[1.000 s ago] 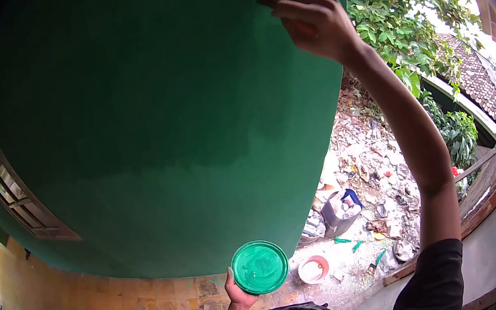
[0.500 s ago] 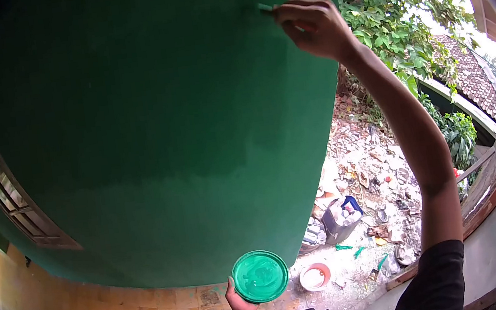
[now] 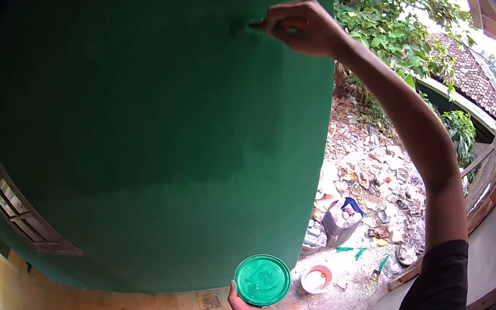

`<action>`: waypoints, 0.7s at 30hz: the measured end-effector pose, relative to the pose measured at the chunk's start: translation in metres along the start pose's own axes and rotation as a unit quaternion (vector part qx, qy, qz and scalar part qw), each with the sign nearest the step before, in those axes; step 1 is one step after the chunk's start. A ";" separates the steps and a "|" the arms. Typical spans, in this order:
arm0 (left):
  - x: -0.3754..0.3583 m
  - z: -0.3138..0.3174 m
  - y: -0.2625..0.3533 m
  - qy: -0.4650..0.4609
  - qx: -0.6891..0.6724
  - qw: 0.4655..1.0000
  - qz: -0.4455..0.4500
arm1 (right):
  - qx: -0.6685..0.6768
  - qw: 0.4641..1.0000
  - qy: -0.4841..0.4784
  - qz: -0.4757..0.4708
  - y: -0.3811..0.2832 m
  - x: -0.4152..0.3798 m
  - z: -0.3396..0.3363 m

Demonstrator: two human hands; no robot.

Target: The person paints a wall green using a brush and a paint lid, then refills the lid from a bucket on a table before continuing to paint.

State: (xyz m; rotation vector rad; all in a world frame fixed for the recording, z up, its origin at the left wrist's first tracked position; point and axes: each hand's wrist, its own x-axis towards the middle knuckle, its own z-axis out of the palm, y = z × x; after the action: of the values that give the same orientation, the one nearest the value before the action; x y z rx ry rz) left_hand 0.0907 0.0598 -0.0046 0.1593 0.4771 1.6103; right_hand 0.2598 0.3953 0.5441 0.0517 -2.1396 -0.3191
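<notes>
Paint brims our round green paint-filled tub (image 3: 262, 279), left hand (image 3: 242, 307) gripping underneath; right hand (image 3: 297, 25) pinches a light paintbrush (image 3: 257, 26) against the green wall (image 3: 150, 117).

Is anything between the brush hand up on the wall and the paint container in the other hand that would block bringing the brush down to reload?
Nothing visible does. The right hand is raised at the green wall; the left hand holds the paint container low, apart from it, with only bare wall between them.
</notes>
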 end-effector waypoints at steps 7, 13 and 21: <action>0.002 -0.004 0.001 0.001 -0.005 1.000 -0.005 | -0.144 0.979 0.012 -0.146 0.000 -0.015 0.023; 0.003 -0.005 0.000 -0.001 -0.012 1.000 0.006 | 0.101 0.972 -0.132 0.163 -0.006 -0.037 0.003; 0.003 0.009 0.004 -0.001 0.002 1.000 0.001 | -0.111 0.984 0.117 -0.074 0.006 -0.028 -0.020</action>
State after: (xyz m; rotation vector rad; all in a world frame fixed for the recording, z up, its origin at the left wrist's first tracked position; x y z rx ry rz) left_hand 0.0899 0.0647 0.0045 0.1638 0.4786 1.6116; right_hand 0.2921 0.4011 0.5327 0.1148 -1.8606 -0.6073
